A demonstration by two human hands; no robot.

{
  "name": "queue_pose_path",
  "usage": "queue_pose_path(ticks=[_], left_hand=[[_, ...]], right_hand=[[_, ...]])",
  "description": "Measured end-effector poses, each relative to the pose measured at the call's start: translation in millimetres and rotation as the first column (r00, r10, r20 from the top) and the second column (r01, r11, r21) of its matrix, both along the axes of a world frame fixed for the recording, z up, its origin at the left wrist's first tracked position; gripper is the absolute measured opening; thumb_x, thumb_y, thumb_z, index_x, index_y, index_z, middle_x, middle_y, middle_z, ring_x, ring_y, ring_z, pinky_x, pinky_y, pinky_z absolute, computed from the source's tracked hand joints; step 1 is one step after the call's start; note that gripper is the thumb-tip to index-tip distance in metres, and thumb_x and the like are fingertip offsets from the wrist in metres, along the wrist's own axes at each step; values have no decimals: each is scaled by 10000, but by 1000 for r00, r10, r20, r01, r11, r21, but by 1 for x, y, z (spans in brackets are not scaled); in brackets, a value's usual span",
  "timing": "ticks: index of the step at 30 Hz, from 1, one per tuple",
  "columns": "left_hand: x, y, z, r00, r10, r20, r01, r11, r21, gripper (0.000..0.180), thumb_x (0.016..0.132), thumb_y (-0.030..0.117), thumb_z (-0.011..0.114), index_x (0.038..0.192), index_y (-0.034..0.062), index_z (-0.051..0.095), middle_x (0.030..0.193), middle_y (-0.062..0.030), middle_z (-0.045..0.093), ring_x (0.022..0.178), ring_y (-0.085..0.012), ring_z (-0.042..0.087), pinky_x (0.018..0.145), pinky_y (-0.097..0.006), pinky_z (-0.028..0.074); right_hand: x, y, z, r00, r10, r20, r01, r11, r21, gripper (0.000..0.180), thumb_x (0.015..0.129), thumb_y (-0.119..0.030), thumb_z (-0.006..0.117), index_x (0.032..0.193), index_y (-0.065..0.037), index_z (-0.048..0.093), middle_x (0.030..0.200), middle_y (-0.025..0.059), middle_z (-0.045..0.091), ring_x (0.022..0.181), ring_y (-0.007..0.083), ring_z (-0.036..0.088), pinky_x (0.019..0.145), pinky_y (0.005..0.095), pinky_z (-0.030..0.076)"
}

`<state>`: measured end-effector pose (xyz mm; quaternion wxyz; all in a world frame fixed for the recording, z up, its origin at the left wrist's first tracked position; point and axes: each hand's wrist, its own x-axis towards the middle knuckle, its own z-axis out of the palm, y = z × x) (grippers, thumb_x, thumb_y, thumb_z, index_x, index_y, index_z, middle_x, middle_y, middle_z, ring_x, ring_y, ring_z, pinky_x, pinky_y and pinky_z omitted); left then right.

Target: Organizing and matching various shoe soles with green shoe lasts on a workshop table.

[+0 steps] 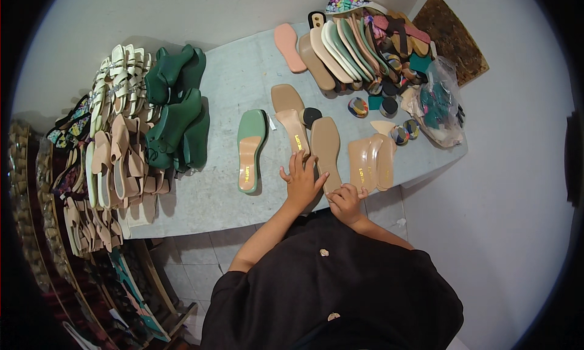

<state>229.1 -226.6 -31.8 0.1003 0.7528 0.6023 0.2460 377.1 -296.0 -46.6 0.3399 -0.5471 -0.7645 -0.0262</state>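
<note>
Apparently steadying it, the left hand (302, 182) lay spread flat on a tan insole (326, 152); at three o'clock, the right hand (345, 203) pinched its near end.

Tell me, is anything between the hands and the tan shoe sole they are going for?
Nothing visible. The left hand already lies on the near end of the tan sole, and the right hand touches its near edge. Other soles lie beside it.
</note>
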Motion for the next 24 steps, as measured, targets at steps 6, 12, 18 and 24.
queue_pose_path(ticks=[6,12,18,24], left_hand=[[7,-7,-23,992,-118,-43,115,991,-68,439,771,437,647,1129,192,581,1385,-159,318,1327,-338,219,948,-669,99],[20,2,1,997,-75,-19,73,990,-121,365,767,381,627,1075,187,606,1363,-142,361,1318,-313,245,951,-636,111],[41,18,0,995,-98,10,99,994,-54,355,761,331,648,1093,219,597,1381,-129,329,1326,-303,243,942,-663,130],[67,29,-2,981,-192,-29,178,948,-264,601,728,372,700,1285,276,497,1466,-145,219,1370,-350,156,957,-708,112]], right_hand=[[7,1,26,994,112,0,-104,920,-378,323,641,-237,704,954,-200,637,1009,-56,569,1080,191,467,928,517,174],[64,43,7,984,-180,-6,162,898,-410,352,668,-317,692,987,-181,629,1078,-18,575,1110,207,453,935,552,199],[81,93,34,958,-232,167,285,824,-489,446,681,-417,690,1029,-148,623,1072,23,596,1088,223,483,939,575,235],[87,102,31,965,-82,248,209,815,-541,474,686,-439,692,1030,-120,626,1042,39,620,1031,229,527,939,583,233]])
